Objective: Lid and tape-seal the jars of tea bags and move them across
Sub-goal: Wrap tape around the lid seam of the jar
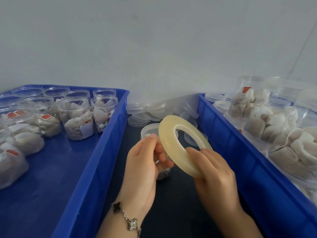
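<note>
My right hand grips a wide roll of clear tape, held up tilted over the dark table between the two trays. My left hand has its fingers curled round a clear lidded jar of tea bags standing on the table; most of the jar is hidden behind the hand and the roll. The fingertips of my left hand sit beside the roll's left edge. Whether a strip of tape runs from roll to jar cannot be seen.
A blue tray on the left holds several lidded jars of tea bags. A blue tray on the right holds several jars lying piled. Loose clear lids lie stacked by the wall between the trays.
</note>
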